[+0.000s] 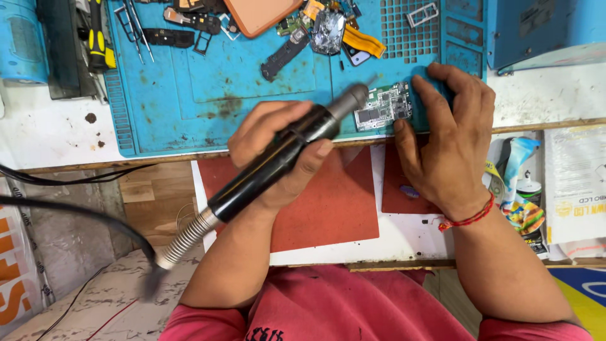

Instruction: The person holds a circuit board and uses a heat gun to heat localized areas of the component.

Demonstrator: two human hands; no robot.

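My left hand [278, 148] grips a black hot-air tool [278, 158] with a metal nozzle [351, 100] that points at a small green circuit board [382, 107]. The board lies near the front edge of a blue work mat [208, 82]. My right hand [449, 136] rests on the mat with its fingers against the board's right side, holding it still. A coiled metal sleeve and a black cable [183, 237] run from the tool's rear down to the left. A red thread is tied around my right wrist.
Phone parts, a flex cable and a metal shield [328, 30] lie at the mat's back. Tweezers and a yellow-handled screwdriver [96, 38] are at the back left. A blue box [543, 28] stands back right. Red sheets [334, 202] lie below the bench edge, packets at right.
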